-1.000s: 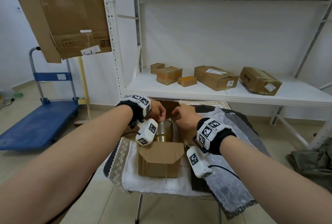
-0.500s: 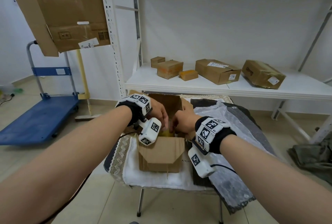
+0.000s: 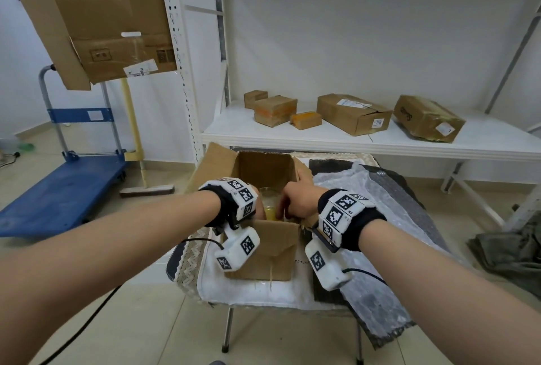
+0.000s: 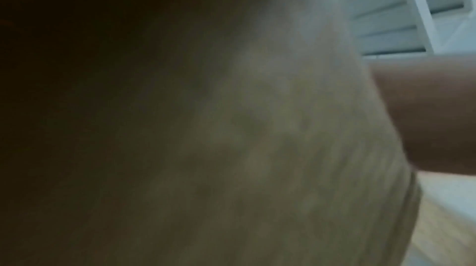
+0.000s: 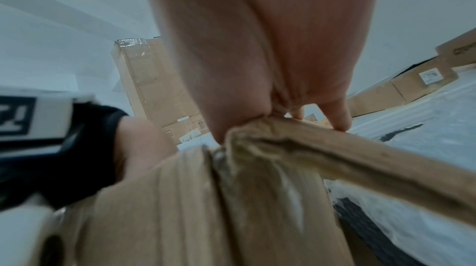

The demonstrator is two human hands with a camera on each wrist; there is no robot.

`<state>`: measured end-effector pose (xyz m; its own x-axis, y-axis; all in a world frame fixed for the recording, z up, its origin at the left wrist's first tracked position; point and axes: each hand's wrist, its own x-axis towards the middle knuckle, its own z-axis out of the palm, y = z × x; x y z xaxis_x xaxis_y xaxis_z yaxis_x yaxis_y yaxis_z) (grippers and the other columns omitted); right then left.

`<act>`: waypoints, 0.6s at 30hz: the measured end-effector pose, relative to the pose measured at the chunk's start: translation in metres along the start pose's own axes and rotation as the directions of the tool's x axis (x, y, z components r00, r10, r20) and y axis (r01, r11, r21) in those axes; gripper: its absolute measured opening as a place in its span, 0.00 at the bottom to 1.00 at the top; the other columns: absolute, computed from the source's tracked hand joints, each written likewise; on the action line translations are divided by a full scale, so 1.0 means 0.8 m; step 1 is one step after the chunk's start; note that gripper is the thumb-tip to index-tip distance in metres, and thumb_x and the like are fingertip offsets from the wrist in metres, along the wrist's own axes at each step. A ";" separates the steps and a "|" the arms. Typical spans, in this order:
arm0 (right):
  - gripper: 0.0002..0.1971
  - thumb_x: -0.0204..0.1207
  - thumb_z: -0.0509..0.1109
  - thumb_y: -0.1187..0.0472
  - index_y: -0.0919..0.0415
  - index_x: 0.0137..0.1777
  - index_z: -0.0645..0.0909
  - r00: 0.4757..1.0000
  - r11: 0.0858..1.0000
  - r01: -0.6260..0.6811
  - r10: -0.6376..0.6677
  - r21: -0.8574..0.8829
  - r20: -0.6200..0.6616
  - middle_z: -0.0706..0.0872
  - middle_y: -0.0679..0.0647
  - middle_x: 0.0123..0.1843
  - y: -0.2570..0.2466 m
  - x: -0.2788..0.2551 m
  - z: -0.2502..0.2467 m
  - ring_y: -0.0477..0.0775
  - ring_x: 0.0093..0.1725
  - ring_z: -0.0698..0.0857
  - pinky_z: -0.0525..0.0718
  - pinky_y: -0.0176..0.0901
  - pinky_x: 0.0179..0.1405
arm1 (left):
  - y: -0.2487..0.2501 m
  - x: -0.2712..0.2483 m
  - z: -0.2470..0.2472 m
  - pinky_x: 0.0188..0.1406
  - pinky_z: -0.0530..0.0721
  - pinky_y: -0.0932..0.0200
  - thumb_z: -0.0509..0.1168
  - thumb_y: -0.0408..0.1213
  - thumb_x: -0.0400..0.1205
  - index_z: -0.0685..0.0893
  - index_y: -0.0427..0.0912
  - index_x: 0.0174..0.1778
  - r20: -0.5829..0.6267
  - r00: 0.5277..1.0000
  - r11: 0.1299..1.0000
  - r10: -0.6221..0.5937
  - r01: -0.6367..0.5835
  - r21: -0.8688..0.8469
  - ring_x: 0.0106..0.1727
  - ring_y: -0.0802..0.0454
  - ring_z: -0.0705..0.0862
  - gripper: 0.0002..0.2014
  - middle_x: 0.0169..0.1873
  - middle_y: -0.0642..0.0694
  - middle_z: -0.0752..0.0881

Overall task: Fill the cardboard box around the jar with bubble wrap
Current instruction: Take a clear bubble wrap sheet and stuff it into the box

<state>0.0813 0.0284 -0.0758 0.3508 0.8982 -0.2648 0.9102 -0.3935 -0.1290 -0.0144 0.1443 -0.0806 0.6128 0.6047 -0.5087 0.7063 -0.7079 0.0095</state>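
Observation:
An open cardboard box (image 3: 263, 247) stands on a small cloth-covered table (image 3: 263, 291). Inside it sits a glass jar (image 3: 268, 203) with yellow contents, only its top showing between my hands. My left hand (image 3: 259, 207) reaches into the box at the jar's left, its fingers hidden behind the wrist unit. My right hand (image 3: 295, 202) lies across the box's right wall; its straight fingers (image 5: 338, 113) rest on the flap edge (image 5: 360, 152). A bubble wrap sheet (image 3: 363, 189) lies spread on the table to the right. The left wrist view is dark and shows only blurred cardboard (image 4: 283, 148).
Behind the table, a white shelf (image 3: 380, 145) carries several cardboard boxes. On the floor at left are a blue platform trolley (image 3: 67, 189) and a broom (image 3: 137, 159). A big flattened carton (image 3: 96, 22) hangs at upper left. A grey bundle (image 3: 509, 253) lies on the floor at right.
Both hands have gone down with the jar, which now sits deep in the box. My right fingers have shifted onto the right flap.

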 end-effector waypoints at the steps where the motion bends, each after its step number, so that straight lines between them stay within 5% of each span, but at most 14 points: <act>1: 0.18 0.83 0.62 0.72 0.59 0.59 0.91 1.000 1.000 0.016 -0.016 -0.001 0.010 0.85 0.59 0.69 0.004 0.003 0.003 0.58 0.84 0.56 0.50 0.52 0.86 | 0.001 0.005 0.004 0.37 0.81 0.65 0.72 0.43 0.78 0.80 0.45 0.37 0.019 1.000 1.000 0.022 -0.022 -0.013 0.44 0.49 0.82 0.10 0.39 0.49 0.83; 4: 0.16 0.84 0.62 0.69 0.58 0.59 0.91 0.997 0.997 0.072 -0.072 -0.004 -0.016 0.86 0.57 0.68 0.007 0.002 0.003 0.61 0.87 0.48 0.40 0.53 0.85 | 0.011 0.007 0.002 0.55 0.86 0.58 0.72 0.46 0.73 0.86 0.40 0.56 0.248 0.960 0.991 0.128 -0.130 -0.008 0.50 0.50 0.87 0.18 0.51 0.46 0.88; 6: 0.15 0.85 0.62 0.66 0.60 0.62 0.89 0.998 0.998 0.061 -0.061 -0.007 -0.014 0.86 0.59 0.69 0.006 -0.001 0.002 0.64 0.87 0.50 0.40 0.52 0.85 | 0.020 0.003 0.000 0.47 0.81 0.67 0.63 0.34 0.84 0.83 0.40 0.63 0.240 0.937 0.967 0.253 -0.253 -0.032 0.45 0.58 0.82 0.13 0.51 0.49 0.84; 9: 0.14 0.86 0.60 0.66 0.66 0.62 0.86 0.998 0.997 0.053 -0.050 0.057 -0.050 0.84 0.63 0.70 0.001 -0.007 0.003 0.66 0.84 0.62 0.44 0.51 0.84 | 0.020 -0.006 -0.002 0.38 0.79 0.68 0.59 0.28 0.85 0.81 0.44 0.69 0.156 0.922 0.934 0.356 -0.358 -0.016 0.39 0.63 0.77 0.18 0.47 0.51 0.81; 11: 0.10 0.85 0.59 0.68 0.64 0.55 0.83 0.998 0.992 0.049 -0.044 0.116 -0.051 0.86 0.63 0.67 -0.001 -0.009 0.003 0.66 0.82 0.66 0.45 0.51 0.85 | 0.014 -0.005 -0.001 0.53 0.83 0.60 0.59 0.29 0.86 0.75 0.49 0.76 0.199 0.924 0.943 0.327 -0.332 -0.009 0.47 0.59 0.78 0.23 0.49 0.52 0.80; 14: 0.12 0.84 0.58 0.69 0.63 0.55 0.84 0.999 0.983 0.036 -0.030 0.177 -0.037 0.89 0.62 0.62 0.000 -0.008 0.005 0.63 0.80 0.67 0.47 0.53 0.86 | 0.008 0.001 -0.002 0.72 0.77 0.53 0.59 0.34 0.86 0.72 0.52 0.79 0.299 0.898 0.942 0.324 -0.334 -0.017 0.66 0.51 0.79 0.24 0.71 0.48 0.78; 16: 0.12 0.83 0.58 0.70 0.61 0.51 0.83 0.998 0.973 0.049 -0.040 0.227 -0.044 0.89 0.58 0.58 0.003 -0.008 0.006 0.63 0.82 0.63 0.48 0.54 0.86 | 0.007 0.000 -0.005 0.69 0.79 0.55 0.60 0.36 0.87 0.74 0.49 0.77 0.336 0.881 0.940 0.335 -0.335 -0.059 0.65 0.52 0.80 0.20 0.72 0.44 0.79; 18: 0.14 0.82 0.59 0.72 0.56 0.43 0.81 0.997 0.953 0.071 -0.062 0.295 -0.041 0.85 0.48 0.47 0.006 -0.006 0.006 0.63 0.83 0.61 0.53 0.55 0.86 | 0.010 -0.006 -0.009 0.56 0.82 0.67 0.60 0.37 0.88 0.76 0.45 0.76 0.313 0.875 0.929 0.369 -0.354 -0.105 0.56 0.58 0.82 0.19 0.66 0.48 0.83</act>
<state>0.0830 0.0214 -0.0798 0.3024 0.9282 -0.2168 0.8273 -0.3686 -0.4240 -0.0092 0.1386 -0.0721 0.6858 0.1537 -0.7114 0.4764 -0.8337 0.2792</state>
